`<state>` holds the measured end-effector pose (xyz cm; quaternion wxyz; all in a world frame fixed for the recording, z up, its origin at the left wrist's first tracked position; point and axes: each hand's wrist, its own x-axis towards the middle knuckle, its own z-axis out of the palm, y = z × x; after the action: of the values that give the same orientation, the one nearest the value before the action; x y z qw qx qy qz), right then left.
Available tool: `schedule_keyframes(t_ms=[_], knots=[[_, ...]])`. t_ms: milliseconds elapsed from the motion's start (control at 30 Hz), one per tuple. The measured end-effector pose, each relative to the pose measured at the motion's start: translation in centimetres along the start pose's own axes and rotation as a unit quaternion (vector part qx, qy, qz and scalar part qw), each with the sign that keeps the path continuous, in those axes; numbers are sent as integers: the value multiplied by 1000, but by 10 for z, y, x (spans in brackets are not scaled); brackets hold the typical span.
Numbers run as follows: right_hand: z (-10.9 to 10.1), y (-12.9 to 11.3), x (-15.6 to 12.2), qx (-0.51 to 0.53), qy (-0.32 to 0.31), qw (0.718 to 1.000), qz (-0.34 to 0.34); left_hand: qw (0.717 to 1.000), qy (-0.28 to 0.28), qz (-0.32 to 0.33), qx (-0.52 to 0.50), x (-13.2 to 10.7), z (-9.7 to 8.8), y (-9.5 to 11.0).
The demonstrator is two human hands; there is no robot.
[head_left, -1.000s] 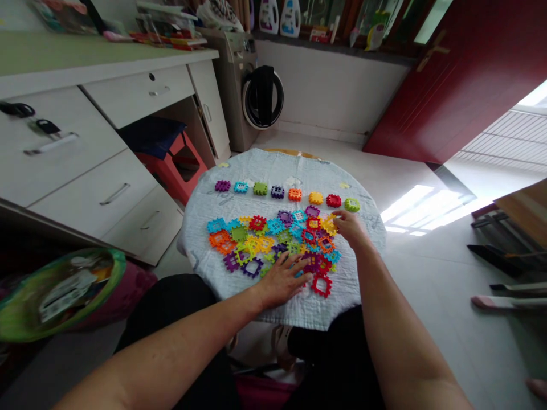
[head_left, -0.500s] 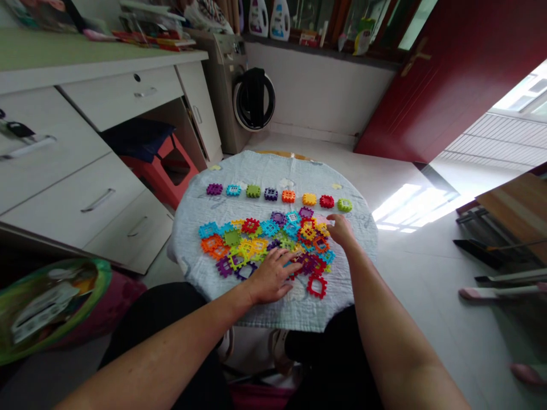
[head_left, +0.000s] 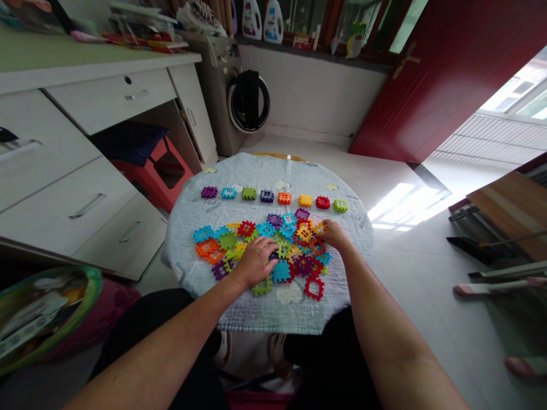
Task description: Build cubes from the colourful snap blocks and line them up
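A small round table covered by a pale blue cloth point(head_left: 265, 171) stands before me. A heap of colourful plastic interlocking square tiles point(head_left: 239, 239) lies in its middle. Behind the heap runs a row of several assembled cubes point(head_left: 267, 196), from purple on the left to green point(head_left: 340, 205) on the right. My left hand point(head_left: 255, 261) rests palm down on the heap's near side, fingers bent over the tiles. My right hand point(head_left: 331, 234) lies on the heap's right edge, fingers curled among yellow and orange tiles. A blue tile point(head_left: 282, 271) and a red frame tile point(head_left: 314, 288) lie nearest me.
A white desk with drawers point(head_left: 85, 165) stands at the left, with a red stool point(head_left: 160, 171) under it. A washing machine point(head_left: 239, 97) is behind, a dark red door point(head_left: 448, 80) at the right. A green and pink bag point(head_left: 47, 307) sits on the floor at my left.
My left hand has slid left and farther onto the heap, uncovering a blue and a green tile. My right hand has drawn slightly back toward the heap. The view shifted a little.
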<state>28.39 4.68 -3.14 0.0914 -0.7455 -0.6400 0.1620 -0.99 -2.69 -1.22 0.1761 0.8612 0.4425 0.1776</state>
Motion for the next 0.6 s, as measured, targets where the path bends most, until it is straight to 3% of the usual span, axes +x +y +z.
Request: schedule_keyframes(t_ms=[100, 233, 433, 600], knots=[[-8, -6, -2, 10, -15, 1000, 11, 1000, -8, -1, 0, -1, 0, 2], [-15, -15, -9, -30, 31, 999, 3, 1000, -26, -6, 12, -2, 0, 4], [-10, -21, -18, -50, -33, 996, -65, 999, -39, -21, 27, -1, 1, 2], [-9, -19, -17, -11, -36, 998, -55, 998, -50, -12, 38, -1, 1, 1]])
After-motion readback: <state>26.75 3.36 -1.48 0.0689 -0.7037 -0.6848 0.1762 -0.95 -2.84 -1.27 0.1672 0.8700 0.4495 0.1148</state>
